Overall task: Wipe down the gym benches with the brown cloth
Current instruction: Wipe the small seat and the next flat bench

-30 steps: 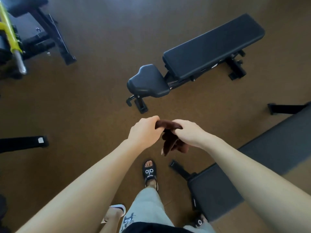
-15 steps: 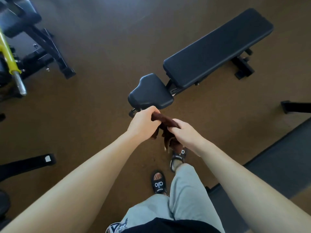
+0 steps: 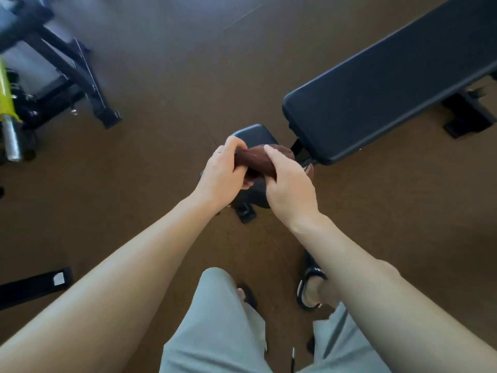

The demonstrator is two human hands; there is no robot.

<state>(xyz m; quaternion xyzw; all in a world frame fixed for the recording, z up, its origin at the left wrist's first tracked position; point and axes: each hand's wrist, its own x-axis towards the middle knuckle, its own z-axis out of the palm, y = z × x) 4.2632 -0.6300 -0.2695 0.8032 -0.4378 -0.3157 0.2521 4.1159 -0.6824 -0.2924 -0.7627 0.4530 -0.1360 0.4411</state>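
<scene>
Both hands, left hand [image 3: 220, 172] and right hand [image 3: 289, 185], grip the bunched brown cloth [image 3: 258, 161]: soft, light, best held wadded above the bench [image 3: 390, 84].

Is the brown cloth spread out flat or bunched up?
Bunched up. The brown cloth forms a thick roll gripped between the left hand and right hand, above the seat pad.

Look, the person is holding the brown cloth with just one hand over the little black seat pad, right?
Not quite. Both hands hold the brown cloth: the left hand grips one end and the right hand the other. The head view shows this. The rest is right: the cloth is over the small black seat pad of the gym bench.
</scene>
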